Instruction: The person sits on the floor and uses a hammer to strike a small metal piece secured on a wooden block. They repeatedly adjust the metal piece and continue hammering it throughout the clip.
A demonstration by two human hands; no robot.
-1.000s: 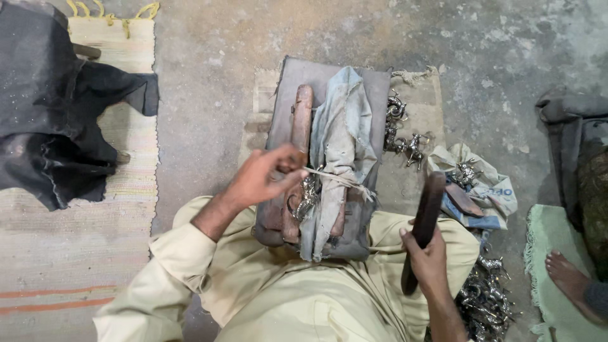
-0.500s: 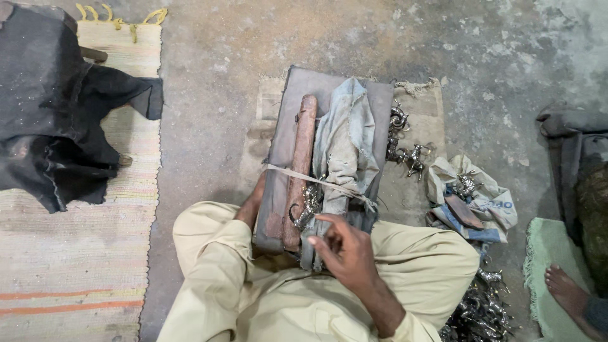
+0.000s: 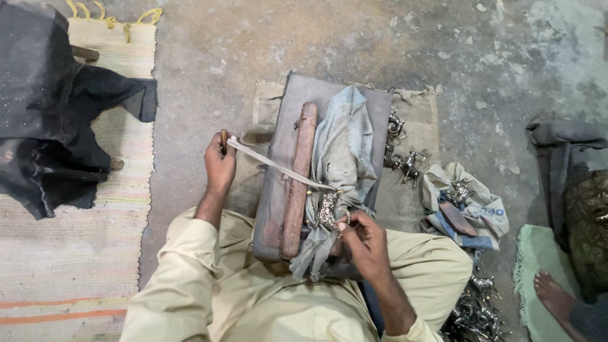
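two hands work one strip: left hand fisted on a small wooden handle at the strip's far-left end, right hand fingers pinching a small silver metal piece on the grey cloth. strip runs taut, diagonal, upper left to lower right across the wooden block. metal piece sits at right fingertips, nearer the right hand.

Floor-level metal workshop, bare concrete floor, woven mat, small metal castings
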